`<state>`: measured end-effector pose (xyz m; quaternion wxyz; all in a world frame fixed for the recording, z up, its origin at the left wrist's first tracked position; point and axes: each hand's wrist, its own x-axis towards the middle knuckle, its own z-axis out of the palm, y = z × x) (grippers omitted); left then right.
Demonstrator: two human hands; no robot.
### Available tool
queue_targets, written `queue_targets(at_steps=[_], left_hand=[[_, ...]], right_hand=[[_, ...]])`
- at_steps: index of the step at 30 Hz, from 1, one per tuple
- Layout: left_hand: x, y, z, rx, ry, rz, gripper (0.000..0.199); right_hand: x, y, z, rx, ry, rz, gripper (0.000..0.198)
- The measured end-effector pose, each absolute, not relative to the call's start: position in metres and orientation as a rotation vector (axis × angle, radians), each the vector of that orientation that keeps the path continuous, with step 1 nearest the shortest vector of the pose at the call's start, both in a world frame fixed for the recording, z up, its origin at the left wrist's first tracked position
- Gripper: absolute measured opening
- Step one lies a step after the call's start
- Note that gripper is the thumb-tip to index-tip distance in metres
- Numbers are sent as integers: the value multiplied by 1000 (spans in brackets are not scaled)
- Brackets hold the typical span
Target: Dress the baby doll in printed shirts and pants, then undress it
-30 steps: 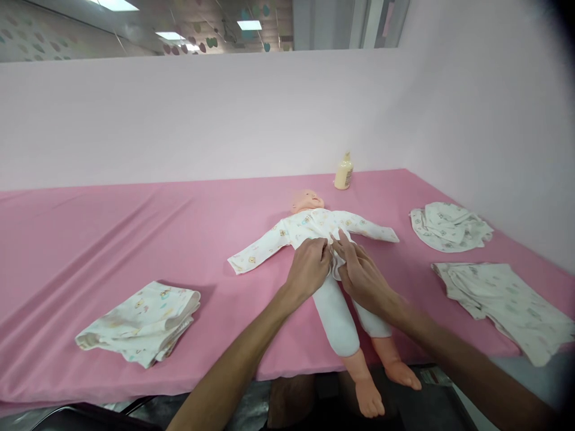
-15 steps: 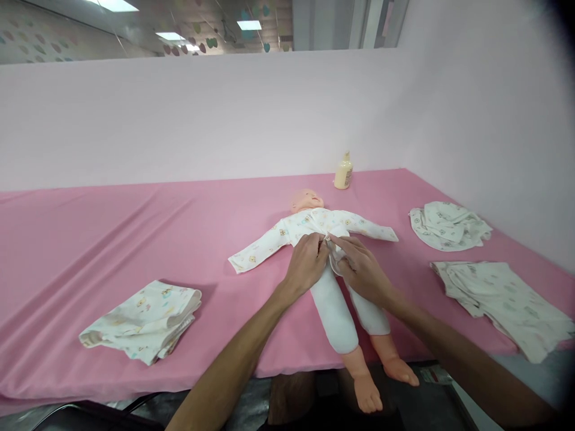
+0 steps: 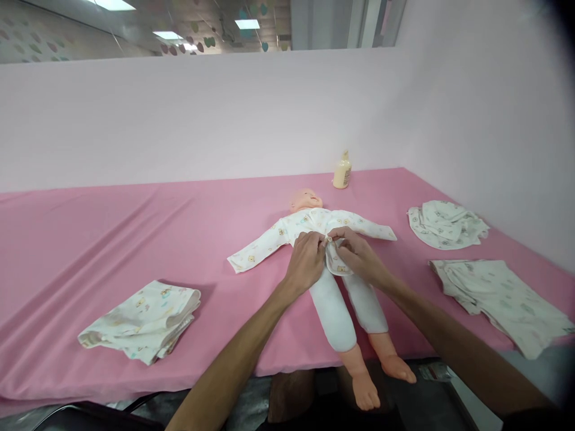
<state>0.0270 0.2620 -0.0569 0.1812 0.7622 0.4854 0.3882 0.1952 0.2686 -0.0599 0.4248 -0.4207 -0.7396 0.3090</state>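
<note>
A baby doll (image 3: 338, 317) lies on its back, head away from me, its bare feet hanging past the near edge of the pink-covered table. It wears a white long-sleeved baby top (image 3: 269, 239) with small coloured prints, sleeves spread to both sides. At the waist, my left hand (image 3: 308, 257) pinches the front of the top. My right hand (image 3: 357, 251) grips the same spot from the other side, fingertips close to the left ones. A loose lower flap of the top hangs between the hands over the doll's hips. The exact fastening under my fingertips is too small to make out.
On the pink sheet (image 3: 112, 239), a folded printed cloth (image 3: 144, 320) lies left. Two more white printed garments lie right: a bundled one (image 3: 447, 224) and a flatter one (image 3: 503, 299). A pale yellow pump bottle (image 3: 342, 172) stands behind the doll by the white partition (image 3: 202, 120).
My right fingers have shifted slightly at the waist, and more of the top's printed lower flap shows between the hands. My left hand stays in place.
</note>
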Motion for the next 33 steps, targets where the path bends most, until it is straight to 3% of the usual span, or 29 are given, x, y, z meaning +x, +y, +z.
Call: queue_targets(at_steps=[5, 11, 20, 28, 33], left_hand=[[26, 263, -58, 2115, 1368, 1141, 22], [24, 260, -50, 1989, 1375, 1098, 25], [15, 220, -42, 2117, 1426, 844, 30], [14, 186, -67, 2275, 1706, 908, 46], [7, 182, -82, 2117, 1969, 892, 44]], right_hand=[[195, 270, -64, -1047, -1768, 826, 28], [191, 265, -75, -1020, -1792, 488, 16], [232, 250, -85, -996, -1971, 266, 25], [286, 239, -113, -1296, -2114, 611, 55], [276, 249, -112, -1388, -2189, 347, 32]])
